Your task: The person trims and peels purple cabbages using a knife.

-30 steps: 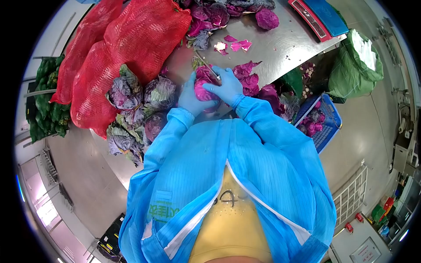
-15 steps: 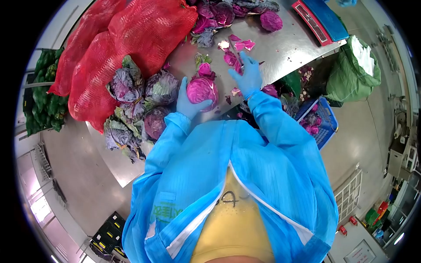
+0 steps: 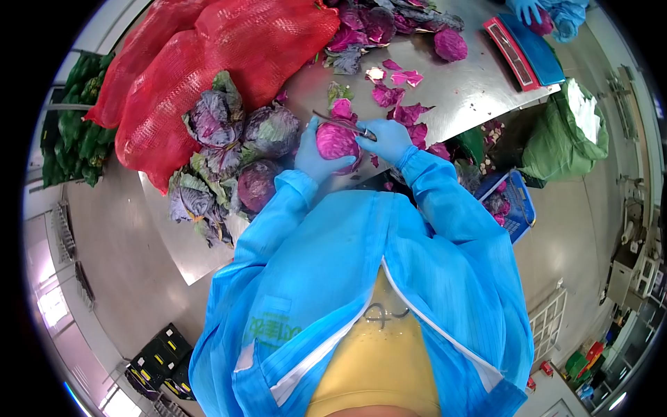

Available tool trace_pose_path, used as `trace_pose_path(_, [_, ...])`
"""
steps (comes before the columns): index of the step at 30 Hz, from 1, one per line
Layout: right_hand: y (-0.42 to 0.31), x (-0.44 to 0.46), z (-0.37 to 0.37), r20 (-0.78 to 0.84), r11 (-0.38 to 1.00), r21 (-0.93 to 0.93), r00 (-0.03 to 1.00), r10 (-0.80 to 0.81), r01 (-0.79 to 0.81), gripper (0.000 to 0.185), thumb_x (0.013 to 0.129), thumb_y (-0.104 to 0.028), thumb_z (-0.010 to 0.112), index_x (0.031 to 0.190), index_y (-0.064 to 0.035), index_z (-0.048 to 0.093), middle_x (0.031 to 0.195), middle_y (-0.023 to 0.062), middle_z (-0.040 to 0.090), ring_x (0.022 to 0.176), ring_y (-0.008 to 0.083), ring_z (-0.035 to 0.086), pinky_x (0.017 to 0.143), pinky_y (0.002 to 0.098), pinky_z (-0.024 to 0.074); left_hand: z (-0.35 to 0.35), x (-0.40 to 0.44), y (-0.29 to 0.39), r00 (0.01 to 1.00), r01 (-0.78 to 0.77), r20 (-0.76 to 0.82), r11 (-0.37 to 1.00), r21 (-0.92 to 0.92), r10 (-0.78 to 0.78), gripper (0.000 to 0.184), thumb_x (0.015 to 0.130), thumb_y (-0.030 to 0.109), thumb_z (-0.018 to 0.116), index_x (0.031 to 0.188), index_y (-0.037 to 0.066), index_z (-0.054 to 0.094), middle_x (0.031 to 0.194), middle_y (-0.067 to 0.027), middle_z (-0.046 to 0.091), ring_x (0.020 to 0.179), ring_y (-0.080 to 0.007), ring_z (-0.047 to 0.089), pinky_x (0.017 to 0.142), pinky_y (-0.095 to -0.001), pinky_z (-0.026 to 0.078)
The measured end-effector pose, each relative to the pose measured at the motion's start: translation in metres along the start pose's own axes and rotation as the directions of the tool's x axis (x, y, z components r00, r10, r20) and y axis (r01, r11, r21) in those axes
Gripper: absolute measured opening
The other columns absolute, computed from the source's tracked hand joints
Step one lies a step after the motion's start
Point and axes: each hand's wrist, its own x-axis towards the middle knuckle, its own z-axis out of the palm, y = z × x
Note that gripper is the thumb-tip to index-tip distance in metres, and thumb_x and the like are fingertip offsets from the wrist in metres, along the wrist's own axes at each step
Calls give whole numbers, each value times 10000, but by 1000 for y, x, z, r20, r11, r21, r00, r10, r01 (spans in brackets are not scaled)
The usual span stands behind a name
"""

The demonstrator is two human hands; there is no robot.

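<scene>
A peeled purple cabbage [image 3: 336, 147] rests in my left hand [image 3: 315, 156], whose gloved fingers curve round its left and lower sides. My right hand [image 3: 389, 141], also in a blue glove, grips a knife [image 3: 335, 121] by its handle. The blade lies across the upper part of the cabbage, pointing left; whether it cuts in, I cannot tell. Loose purple leaves [image 3: 410, 113] lie on the metal table [image 3: 451, 87] just beyond my right hand. Left of my left hand sit unpeeled cabbages [image 3: 272, 131] with dull outer leaves.
Red mesh sacks [image 3: 208, 66] fill the back left. A blue and red scale [image 3: 526, 52] stands at the back right, where another person's gloved hand [image 3: 524, 8] holds a cabbage [image 3: 539, 22]. A blue basket [image 3: 520, 208] and a green sack [image 3: 556, 139] are at right.
My right hand has moved left from the loose leaves to the cabbage, with the knife blade now across it. More leaves lie on the table. Another person's hand with a cabbage has appeared by the scale.
</scene>
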Motion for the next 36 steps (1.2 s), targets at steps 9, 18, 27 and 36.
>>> trace_pose_path(9, [7,2,13,-131,975,-184,986,101,-124,207,746,-285,622,868,-118,635,816,93,648,768,288,629,652,402,506,-2,-1,25,1000,7,-7,990,143,-6,1164,488,440,843,1386,0,246,1312,-214,417,1222,-350,427,1024,-397,359])
trace_pose_path(18, [62,2,28,-271,792,372,759,592,-485,409,757,-331,674,1090,-105,606,931,125,663,826,267,651,721,375,504,5,-6,-1,997,-24,-74,999,-22,22,1169,502,428,859,1399,8,239,1347,-213,386,1257,-326,395,1052,-386,328])
trace_pose_path(27, [-5,-15,19,-232,934,340,953,195,-108,504,699,-395,728,1086,-90,624,983,137,599,859,259,594,771,360,476,22,-2,-15,991,60,-80,884,-463,-110,1104,550,304,865,1389,-24,228,1310,-192,428,1178,-264,478,998,-347,401])
trace_pose_path(36, [-3,-7,0,-63,866,404,936,347,-294,393,638,-273,682,920,-18,584,907,197,585,863,343,583,771,395,467,34,-2,10,955,246,54,675,-695,-292,1036,591,251,849,1380,-27,238,1295,-185,439,1159,-256,486,954,-367,442])
